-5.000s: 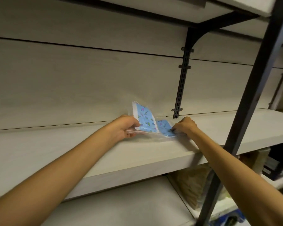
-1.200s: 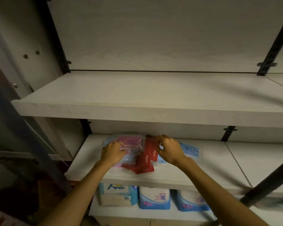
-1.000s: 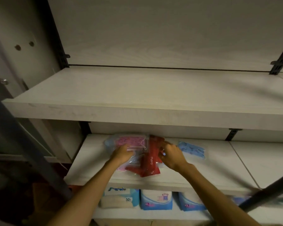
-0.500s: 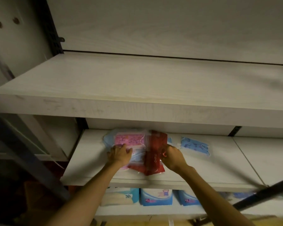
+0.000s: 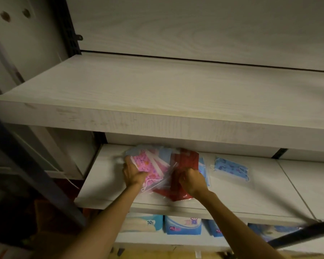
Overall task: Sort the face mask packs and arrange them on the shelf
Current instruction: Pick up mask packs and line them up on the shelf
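A heap of face mask packs lies on the lower shelf (image 5: 251,189), under the broad upper shelf (image 5: 157,94). My left hand (image 5: 133,173) grips the pink patterned pack (image 5: 150,163) in clear plastic at the heap's left side. To its right, my right hand (image 5: 191,179) has its fingers curled round the red pack (image 5: 187,160). Blue packs (image 5: 202,165) lie partly hidden under the red one. A separate blue patterned pack (image 5: 231,168) lies flat on the shelf further right, apart from both hands.
Blue and white diaper packs (image 5: 181,224) stand on the shelf below. A dark metal upright (image 5: 32,171) crosses the left foreground, and a dark bar (image 5: 303,233) slants across the lower right. The upper shelf's front edge overhangs the heap.
The view went from the upper shelf down to the lower one. Over the last second both hands have gathered the pink and red packs closer together; the pink pack has tilted up.
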Action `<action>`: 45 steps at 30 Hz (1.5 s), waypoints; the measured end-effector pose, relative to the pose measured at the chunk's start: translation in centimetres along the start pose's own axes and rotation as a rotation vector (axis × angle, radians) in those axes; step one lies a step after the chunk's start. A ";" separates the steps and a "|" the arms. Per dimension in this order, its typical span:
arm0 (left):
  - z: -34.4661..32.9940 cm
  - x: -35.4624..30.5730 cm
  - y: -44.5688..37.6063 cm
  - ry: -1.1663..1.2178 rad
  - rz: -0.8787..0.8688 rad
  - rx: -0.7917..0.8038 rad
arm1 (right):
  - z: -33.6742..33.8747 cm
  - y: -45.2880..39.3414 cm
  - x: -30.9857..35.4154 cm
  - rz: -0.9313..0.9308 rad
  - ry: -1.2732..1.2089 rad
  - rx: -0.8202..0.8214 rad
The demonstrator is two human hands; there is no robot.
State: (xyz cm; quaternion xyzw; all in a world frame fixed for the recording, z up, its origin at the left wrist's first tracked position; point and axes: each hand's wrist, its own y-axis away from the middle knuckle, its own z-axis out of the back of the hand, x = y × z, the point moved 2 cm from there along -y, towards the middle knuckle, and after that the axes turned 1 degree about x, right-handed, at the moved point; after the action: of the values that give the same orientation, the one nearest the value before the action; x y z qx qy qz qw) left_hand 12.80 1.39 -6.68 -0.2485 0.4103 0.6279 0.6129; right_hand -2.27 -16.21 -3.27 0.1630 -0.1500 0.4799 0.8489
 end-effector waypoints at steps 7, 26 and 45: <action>2.0 1.0 -1.1 0.211 0.172 0.034 | -2.1 -2.7 2.1 -0.018 -0.069 -0.027; 6.7 2.5 0.2 0.463 0.330 0.314 | -3.0 -5.9 1.6 -0.379 -0.557 0.082; 3.7 1.2 6.5 0.344 0.134 0.528 | 4.5 9.2 -6.0 -0.385 -1.183 -0.044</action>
State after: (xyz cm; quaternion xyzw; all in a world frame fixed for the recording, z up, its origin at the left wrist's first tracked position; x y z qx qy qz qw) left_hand 7.02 5.67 -4.33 -0.1556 0.6720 0.4875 0.5353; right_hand -13.66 -18.18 -0.48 0.4081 -0.5728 0.1435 0.6963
